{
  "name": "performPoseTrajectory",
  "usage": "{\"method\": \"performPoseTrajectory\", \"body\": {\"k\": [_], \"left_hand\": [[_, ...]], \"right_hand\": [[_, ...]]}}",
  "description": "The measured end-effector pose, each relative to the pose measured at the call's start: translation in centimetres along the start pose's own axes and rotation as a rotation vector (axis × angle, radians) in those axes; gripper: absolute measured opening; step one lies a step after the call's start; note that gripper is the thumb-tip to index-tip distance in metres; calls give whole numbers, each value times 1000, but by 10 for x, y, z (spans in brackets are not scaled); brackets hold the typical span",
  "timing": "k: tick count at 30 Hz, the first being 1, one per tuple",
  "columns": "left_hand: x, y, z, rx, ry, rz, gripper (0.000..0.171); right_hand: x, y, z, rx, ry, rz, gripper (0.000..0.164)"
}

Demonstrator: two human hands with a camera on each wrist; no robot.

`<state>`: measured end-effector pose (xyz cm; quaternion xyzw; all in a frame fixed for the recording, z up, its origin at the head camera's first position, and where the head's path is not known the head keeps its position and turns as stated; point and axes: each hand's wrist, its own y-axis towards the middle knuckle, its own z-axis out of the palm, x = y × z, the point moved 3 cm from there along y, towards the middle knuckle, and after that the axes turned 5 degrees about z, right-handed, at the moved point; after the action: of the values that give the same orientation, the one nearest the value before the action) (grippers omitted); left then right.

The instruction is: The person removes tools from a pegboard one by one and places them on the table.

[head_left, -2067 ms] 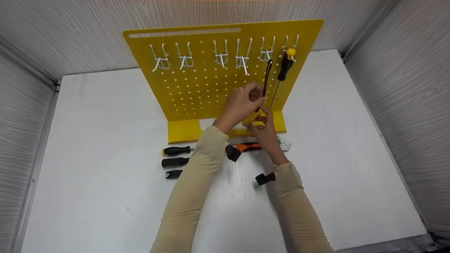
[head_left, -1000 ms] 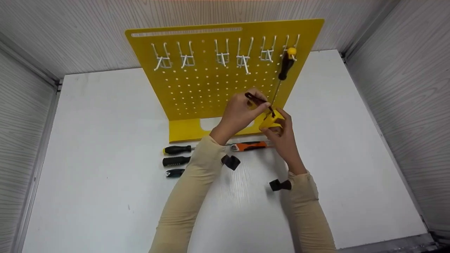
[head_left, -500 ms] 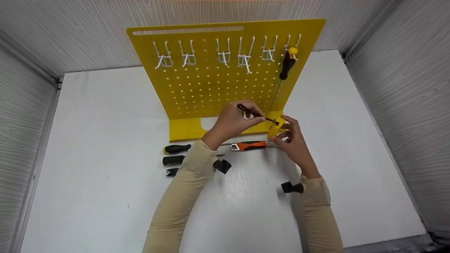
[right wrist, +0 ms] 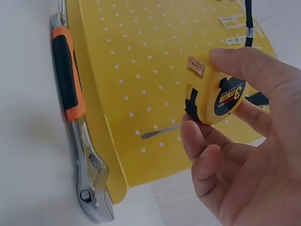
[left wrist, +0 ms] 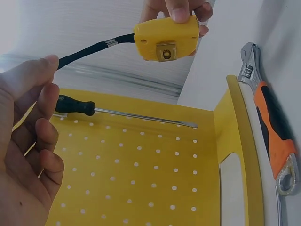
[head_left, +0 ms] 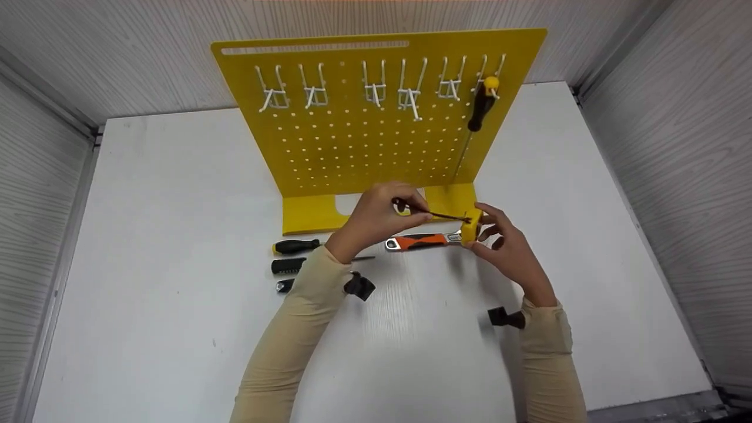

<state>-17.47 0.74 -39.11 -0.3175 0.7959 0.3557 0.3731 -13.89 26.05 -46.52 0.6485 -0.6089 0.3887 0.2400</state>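
Observation:
My right hand (head_left: 508, 249) holds a yellow tape measure (head_left: 472, 226) by its edges, between thumb and fingers, in front of the pegboard's right end. From the case runs a black wrist strap (left wrist: 89, 51) with a small metal clip. My left hand (head_left: 379, 214) pinches the strap's looped end between thumb and index finger. Drawn out straight, the strap spans the gap between both hands. In the right wrist view the tape measure's (right wrist: 211, 89) dark round label and metal end hook show. Below the hands, an adjustable wrench (head_left: 417, 242) with an orange and black handle lies on the table.
The yellow pegboard (head_left: 364, 153) stands upright behind, with several white hooks along its top. On the rightmost hook hangs a black-handled screwdriver (head_left: 482, 108). Left of the wrench lie three black-handled tools (head_left: 296, 247), partly covered by my left forearm.
Both hands have come down and towards me from the board, the right hand also moving right. The strap, earlier held up steeply near the hooks, now stretches almost level between the hands.

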Motion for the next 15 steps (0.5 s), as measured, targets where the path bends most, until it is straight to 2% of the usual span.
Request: {"method": "performPoseTrajectory", "body": {"k": [6,15], "left_hand": [[9,-11,0,-19,17,23,10],[23,-32,8,-93,166,18,10]], "right_hand": [[-6,-2,-5,-4,-46,-6,72],[-11,-7,-8,8,-139,17,73]]}}
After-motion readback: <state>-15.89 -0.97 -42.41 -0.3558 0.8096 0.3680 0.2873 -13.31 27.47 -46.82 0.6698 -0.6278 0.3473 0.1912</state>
